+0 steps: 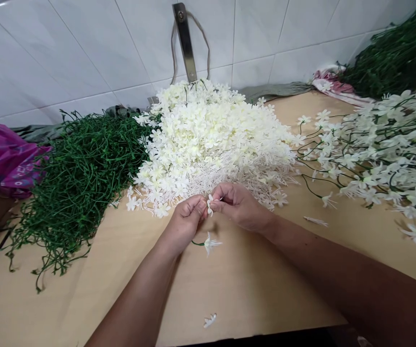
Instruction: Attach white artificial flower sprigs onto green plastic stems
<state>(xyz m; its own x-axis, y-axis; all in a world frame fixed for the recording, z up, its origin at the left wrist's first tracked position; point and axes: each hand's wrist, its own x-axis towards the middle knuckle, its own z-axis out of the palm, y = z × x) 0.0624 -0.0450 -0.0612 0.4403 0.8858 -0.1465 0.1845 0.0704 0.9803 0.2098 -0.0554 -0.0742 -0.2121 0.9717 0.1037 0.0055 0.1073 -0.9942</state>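
Note:
My left hand (pixel 190 210) is closed in a pinch, its fingertips meeting those of my right hand (pixel 237 205). Between them is a small white artificial flower (pixel 210 206), pinched by my right thumb and fingers. Beneath my left hand, a green stem (pixel 198 244) comes out, carrying another white flower with thin stamens (pixel 211 243); its other end is hidden by the hand. Just beyond both hands rises a large heap of loose white blossoms (pixel 211 130), with pale stamens (pixel 229 168) along its front.
Green plastic stems (pixel 88 164) are piled at left, beside a purple bag (pixel 9 159). Stemmed white flowers (pixel 384 159) lie at right, with more greenery (pixel 399 58) behind. A stamen bunch (pixel 316 221) and a white scrap (pixel 210 320) lie on the table (pixel 266 289). A tiled wall (pixel 258 29) borders the back.

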